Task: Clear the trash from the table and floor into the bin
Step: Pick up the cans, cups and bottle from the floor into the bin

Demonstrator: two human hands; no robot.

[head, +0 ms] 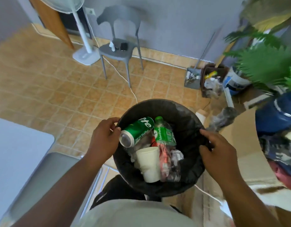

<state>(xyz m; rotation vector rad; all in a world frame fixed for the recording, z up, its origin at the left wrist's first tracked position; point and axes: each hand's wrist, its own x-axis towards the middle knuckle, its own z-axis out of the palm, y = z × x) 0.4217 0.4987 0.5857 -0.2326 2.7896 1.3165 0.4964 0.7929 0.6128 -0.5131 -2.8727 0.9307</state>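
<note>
- I see bright, even daylight on the floor; shadows are soft.
- The plant and right edge smear with motion blur.
- Wide-angle bending curves my frame edges.
- The bin lining reads dark.

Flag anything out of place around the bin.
What looks like a clear plastic bottle lies outside the bin, just right of its rim, though it is blurred. As trash, it belongs inside. Nothing looks spilled.
</note>
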